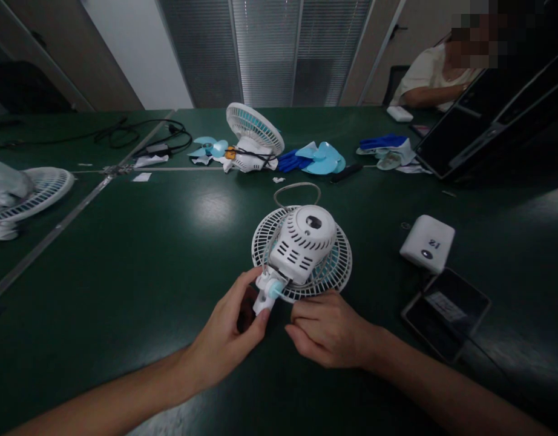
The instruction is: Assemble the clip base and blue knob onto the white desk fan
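A small white electric fan (301,248) lies grille-down on the green table, its slotted motor housing facing up. Behind the housing spreads the round white grille (341,261), with pale blue blades showing through. My left hand (231,330) grips the white mounting bracket (264,297) at the fan's near end, thumb on one side and fingers on the other. A light blue knob (274,288) sits on that bracket. My right hand (328,330) is closed against the near edge of the grille; whatever its curled fingers hold is hidden. A pale cable (298,185) loops beyond the fan.
Another white fan (254,136) stands farther back among light blue blades (325,158) and blue gloves (293,160). At right are a white box (428,242), a dark flat device (446,315) and a large black case (497,115). A person (436,75) sits beyond. Another grille (45,188) lies left.
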### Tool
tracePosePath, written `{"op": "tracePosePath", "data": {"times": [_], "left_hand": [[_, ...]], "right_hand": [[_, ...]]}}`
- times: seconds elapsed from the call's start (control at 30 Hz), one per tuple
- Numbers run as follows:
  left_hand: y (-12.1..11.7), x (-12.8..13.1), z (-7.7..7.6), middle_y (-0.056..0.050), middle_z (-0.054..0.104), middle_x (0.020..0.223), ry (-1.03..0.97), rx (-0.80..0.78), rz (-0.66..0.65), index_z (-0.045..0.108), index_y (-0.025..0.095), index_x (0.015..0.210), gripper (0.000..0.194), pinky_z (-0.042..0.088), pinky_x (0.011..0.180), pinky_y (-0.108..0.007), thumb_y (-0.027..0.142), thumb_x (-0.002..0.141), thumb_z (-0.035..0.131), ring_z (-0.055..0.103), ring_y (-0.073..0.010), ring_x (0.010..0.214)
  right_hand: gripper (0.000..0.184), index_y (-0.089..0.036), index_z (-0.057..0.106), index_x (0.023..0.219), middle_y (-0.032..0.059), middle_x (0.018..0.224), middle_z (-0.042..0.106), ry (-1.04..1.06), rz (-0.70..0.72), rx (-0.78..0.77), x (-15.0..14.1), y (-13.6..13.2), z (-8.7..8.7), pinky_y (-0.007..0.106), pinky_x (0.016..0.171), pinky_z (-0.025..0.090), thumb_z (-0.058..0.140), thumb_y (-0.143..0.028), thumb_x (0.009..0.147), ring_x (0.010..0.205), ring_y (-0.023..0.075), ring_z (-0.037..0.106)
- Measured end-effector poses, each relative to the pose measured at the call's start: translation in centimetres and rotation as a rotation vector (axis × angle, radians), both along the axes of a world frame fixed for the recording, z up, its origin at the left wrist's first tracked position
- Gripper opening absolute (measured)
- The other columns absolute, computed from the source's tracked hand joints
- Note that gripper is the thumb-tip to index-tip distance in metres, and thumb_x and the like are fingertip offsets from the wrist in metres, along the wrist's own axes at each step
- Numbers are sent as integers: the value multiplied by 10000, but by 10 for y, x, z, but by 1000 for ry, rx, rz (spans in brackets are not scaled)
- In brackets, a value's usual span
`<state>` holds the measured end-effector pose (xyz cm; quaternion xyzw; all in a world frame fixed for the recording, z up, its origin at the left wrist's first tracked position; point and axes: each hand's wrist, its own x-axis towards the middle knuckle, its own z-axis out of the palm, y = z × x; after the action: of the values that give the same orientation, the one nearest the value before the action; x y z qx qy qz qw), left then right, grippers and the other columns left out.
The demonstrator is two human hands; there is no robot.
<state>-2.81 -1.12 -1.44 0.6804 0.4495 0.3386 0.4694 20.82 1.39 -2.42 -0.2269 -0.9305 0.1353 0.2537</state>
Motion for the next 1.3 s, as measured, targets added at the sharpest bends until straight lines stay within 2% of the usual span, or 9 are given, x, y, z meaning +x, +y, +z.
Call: {"op": "tracePosePath", "data": {"times": [0.2, 0.53, 0.73, 0.87, 0.93, 1.03, 1.17, 1.3], "left_hand": [[0, 0, 2, -44, 582, 960, 4, -22, -29, 329, 270, 1498, 530, 524, 955, -442, 292, 1013, 544, 623, -281, 1059], [1, 0, 7, -74, 618, 1092, 25, 13, -62, 314, 261, 1493, 522, 539, 919, -412, 282, 1018, 530, 632, -270, 1072], [-1, 0, 2, -74, 633, 1153, 39, 42, -59, 319, 296, 1492, 539, 563, 790, -361, 268, 1002, 541, 649, -239, 970], [3, -1, 4, -87, 609, 1198, 68, 116, -36, 230, 323, 1547, 656, 557, 695, -330, 225, 978, 540, 639, -206, 867], [7, -1, 9, -69, 595, 1150, 171, 174, -92, 323, 343, 1515, 625, 533, 654, -317, 175, 951, 533, 616, -181, 790], [16, -3, 19, -38, 594, 1064, 296, 211, -139, 507, 318, 1360, 478, 510, 668, -316, 140, 918, 551, 591, -167, 752], [33, -12, 24, -29, 631, 1030, 307, 234, -58, 572, 269, 1217, 226, 500, 751, -317, 235, 995, 548, 603, -182, 847], [65, -39, 24, -38, 661, 1083, 397, 289, 58, 586, 271, 1246, 231, 475, 718, -306, 285, 1033, 498, 603, -183, 822]], "right_hand": [[373, -175, 606, 681, -12, 646, 568, 3, -6, -13, -1, 0, 0, 288, 503, 336, 455, -242, 1016, 552, 109, 466], [398, -174, 591, 676, -13, 647, 550, -15, -9, -11, 0, 1, 1, 302, 522, 322, 430, -248, 1032, 565, 113, 458], [385, -174, 594, 688, -13, 662, 548, -21, -6, -25, 1, 1, -2, 307, 522, 310, 439, -248, 1032, 572, 114, 448], [378, -174, 586, 681, -13, 655, 540, -7, -1, -21, 0, 0, -3, 313, 523, 307, 446, -246, 1025, 571, 117, 445], [360, -171, 591, 692, -12, 657, 546, 4, 6, -18, 0, 0, -3, 310, 519, 306, 454, -240, 1018, 568, 115, 445], [343, -167, 593, 691, -10, 658, 562, 14, 30, 14, -1, -2, -2, 312, 517, 292, 468, -229, 1005, 565, 114, 449], [356, -160, 595, 670, -3, 663, 585, 43, 46, 21, 0, -3, 0, 312, 523, 292, 463, -214, 996, 550, 107, 447], [380, -159, 609, 664, -1, 658, 590, 36, 32, -23, 4, 1, 2, 308, 528, 313, 448, -204, 1006, 537, 101, 454]]}}
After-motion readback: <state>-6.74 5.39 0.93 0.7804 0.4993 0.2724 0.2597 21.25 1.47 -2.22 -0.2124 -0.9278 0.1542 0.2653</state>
